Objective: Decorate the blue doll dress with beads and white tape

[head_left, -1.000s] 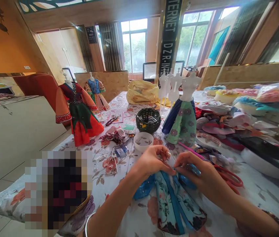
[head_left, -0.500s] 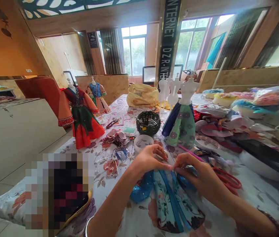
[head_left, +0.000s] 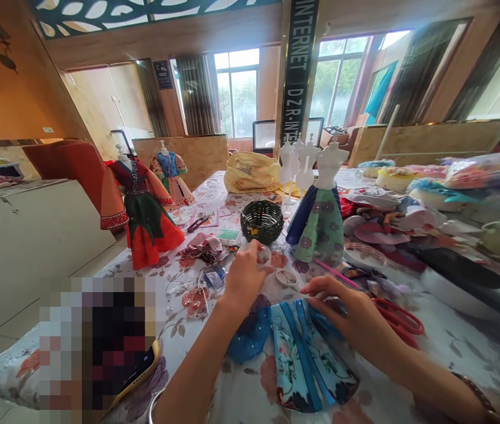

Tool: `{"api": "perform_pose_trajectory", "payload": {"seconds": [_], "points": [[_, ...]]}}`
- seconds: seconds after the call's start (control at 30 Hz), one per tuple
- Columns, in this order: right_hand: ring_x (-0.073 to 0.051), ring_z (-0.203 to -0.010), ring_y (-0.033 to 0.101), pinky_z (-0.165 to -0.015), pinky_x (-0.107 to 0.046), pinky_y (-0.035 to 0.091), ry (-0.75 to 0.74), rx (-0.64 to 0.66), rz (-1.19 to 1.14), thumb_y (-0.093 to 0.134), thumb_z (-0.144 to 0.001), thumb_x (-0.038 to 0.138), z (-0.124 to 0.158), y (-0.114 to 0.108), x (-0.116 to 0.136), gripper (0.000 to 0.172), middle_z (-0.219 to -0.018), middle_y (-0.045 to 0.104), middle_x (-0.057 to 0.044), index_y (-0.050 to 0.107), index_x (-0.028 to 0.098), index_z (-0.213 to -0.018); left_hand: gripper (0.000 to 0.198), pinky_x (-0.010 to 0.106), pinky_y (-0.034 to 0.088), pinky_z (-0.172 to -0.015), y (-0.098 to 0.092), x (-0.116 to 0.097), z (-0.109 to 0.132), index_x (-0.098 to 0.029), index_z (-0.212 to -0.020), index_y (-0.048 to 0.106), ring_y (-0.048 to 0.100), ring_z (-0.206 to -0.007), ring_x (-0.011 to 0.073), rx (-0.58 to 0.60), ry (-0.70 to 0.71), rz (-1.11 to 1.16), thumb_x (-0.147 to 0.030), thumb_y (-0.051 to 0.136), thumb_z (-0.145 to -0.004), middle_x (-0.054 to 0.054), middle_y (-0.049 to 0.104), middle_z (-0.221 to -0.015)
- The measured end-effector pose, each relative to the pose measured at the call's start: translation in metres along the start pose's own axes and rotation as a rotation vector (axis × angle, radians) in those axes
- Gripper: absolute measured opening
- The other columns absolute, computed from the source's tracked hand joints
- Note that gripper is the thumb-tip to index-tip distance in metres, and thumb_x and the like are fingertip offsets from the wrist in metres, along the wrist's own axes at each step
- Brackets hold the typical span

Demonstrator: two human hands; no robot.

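Observation:
My left hand (head_left: pixel 246 275) is at a small white bowl (head_left: pixel 265 254). Its thumb and forefinger are apart, while its other fingers are partly hidden. Before me lies a light-blue floral doll garment (head_left: pixel 291 353) with blue bands, flat on the cloth. At its upper right edge is my right hand (head_left: pixel 335 300), thumb and forefinger close together; anything between them is too small to make out. Sheer blue fabric with small dots (head_left: pixel 250 338) lies along the garment's left side. A small whitish ring-shaped item (head_left: pixel 287 278) sits between the hands.
A dark woven basket (head_left: pixel 262 221) stands behind the bowl. Dressed doll forms (head_left: pixel 137 203) are at left, and a white form with a green skirt (head_left: pixel 320 224) stands right of the basket. Red-handled scissors (head_left: pixel 397 321) and heaped fabric pieces (head_left: pixel 377 227) occupy the right.
My left hand has left the garment's top edge and moved up and left to the white bowl. My right hand has stayed by the garment. The ring-shaped item now shows fully.

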State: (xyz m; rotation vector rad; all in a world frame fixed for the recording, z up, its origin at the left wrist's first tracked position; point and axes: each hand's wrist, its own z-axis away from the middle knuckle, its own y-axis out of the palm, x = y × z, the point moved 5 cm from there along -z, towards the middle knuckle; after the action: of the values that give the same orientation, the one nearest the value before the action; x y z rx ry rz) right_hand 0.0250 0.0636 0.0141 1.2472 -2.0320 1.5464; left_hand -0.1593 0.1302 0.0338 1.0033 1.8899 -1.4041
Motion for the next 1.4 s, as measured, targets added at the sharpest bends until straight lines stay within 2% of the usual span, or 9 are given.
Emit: {"api": "perform_pose_trajectory", "payload": {"seconds": [0.2,0.37,0.5,0.67,0.87,1.0,1.1,1.23,1.4], "points": [[-0.016,-0.058,0.064,-0.058,-0.029,0.052,-0.032,-0.035,0.066,0.052,-0.088,0.027,0.003,-0.005,0.006,0.008,-0.069,0.068,0.002,0.059,0.025,-0.088,0.036,0.027,0.042,-0.064,0.003,0.007,0.001,-0.023,-0.084,0.059,0.062,-0.067,0.0217,0.009,-0.008,-0.017,0.002,0.064,-0.057,0.000,0.062,-0.061],[-0.020,-0.080,0.069,-0.073,-0.034,0.054,-0.063,-0.141,0.076,0.053,-0.088,0.027,0.004,-0.013,0.008,0.010,-0.090,0.073,-0.002,0.061,0.026,-0.093,0.030,0.027,0.045,-0.063,-0.002,-0.007,0.000,-0.024,-0.080,0.055,0.063,-0.063,0.0193,0.018,-0.009,0.034,-0.004,0.068,-0.060,-0.004,0.064,-0.060],[-0.021,-0.079,0.068,-0.071,-0.034,0.054,-0.062,-0.231,0.086,0.055,-0.087,0.031,0.004,-0.022,0.009,0.016,-0.089,0.070,-0.003,0.062,0.025,-0.100,0.036,0.026,0.049,-0.061,0.003,-0.024,0.005,-0.023,-0.087,0.049,0.068,-0.066,0.0183,0.091,-0.025,0.282,-0.019,0.075,-0.063,-0.004,0.070,-0.068],[-0.017,-0.073,0.064,-0.070,-0.031,0.053,-0.123,-0.384,0.087,0.062,-0.084,0.033,0.006,-0.034,0.016,0.023,-0.084,0.064,-0.002,0.063,0.023,-0.104,0.054,0.025,0.053,-0.058,0.023,-0.035,0.021,-0.023,-0.089,0.046,0.070,-0.064,0.0181,0.255,-0.047,0.561,-0.020,0.085,-0.052,-0.005,0.070,-0.068],[-0.014,-0.066,0.063,-0.063,-0.026,0.051,-0.142,-0.467,0.096,0.061,-0.084,0.024,0.009,-0.041,0.021,0.005,-0.077,0.065,0.001,0.066,0.024,-0.087,0.055,0.024,0.055,-0.060,0.039,-0.042,0.034,-0.023,-0.087,0.045,0.071,-0.065,0.0175,0.343,-0.055,0.691,-0.014,0.085,-0.050,-0.005,0.071,-0.068],[-0.015,-0.070,0.065,-0.058,-0.024,0.051,-0.157,-0.511,0.116,0.061,-0.083,0.022,0.009,-0.045,0.023,0.006,-0.080,0.068,0.000,0.066,0.024,-0.080,0.053,0.024,0.057,-0.060,0.040,-0.045,0.039,-0.022,-0.085,0.046,0.071,-0.065,0.0167,0.333,-0.054,0.720,-0.013,0.085,-0.051,-0.005,0.071,-0.069],[-0.015,-0.072,0.066,-0.055,-0.024,0.051,-0.215,-0.533,0.105,0.062,-0.083,0.020,0.010,-0.047,0.024,0.008,-0.081,0.069,0.000,0.067,0.024,-0.078,0.053,0.024,0.057,-0.059,0.038,-0.047,0.040,-0.022,-0.085,0.047,0.071,-0.063,0.0162,0.298,-0.043,0.758,-0.012,0.085,-0.049,-0.005,0.071,-0.068],[-0.015,-0.075,0.065,-0.062,-0.027,0.052,-0.354,-0.542,0.097,0.065,-0.082,0.014,0.013,-0.046,0.028,0.011,-0.081,0.068,-0.001,0.068,0.023,-0.078,0.050,0.022,0.057,-0.058,0.037,-0.047,0.039,-0.021,-0.085,0.048,0.071,-0.062,0.0153,0.281,-0.048,0.794,-0.008,0.083,-0.051,-0.005,0.072,-0.070],[-0.015,-0.073,0.061,-0.063,-0.030,0.050,-0.521,-0.564,0.159,0.066,-0.080,0.005,0.019,-0.045,0.033,0.018,-0.083,0.066,-0.001,0.069,0.023,-0.083,0.051,0.022,0.057,-0.057,0.039,-0.048,0.037,-0.021,-0.086,0.045,0.072,-0.064,0.0166,0.324,-0.022,0.886,-0.005,0.081,-0.053,-0.003,0.074,-0.074]]}}
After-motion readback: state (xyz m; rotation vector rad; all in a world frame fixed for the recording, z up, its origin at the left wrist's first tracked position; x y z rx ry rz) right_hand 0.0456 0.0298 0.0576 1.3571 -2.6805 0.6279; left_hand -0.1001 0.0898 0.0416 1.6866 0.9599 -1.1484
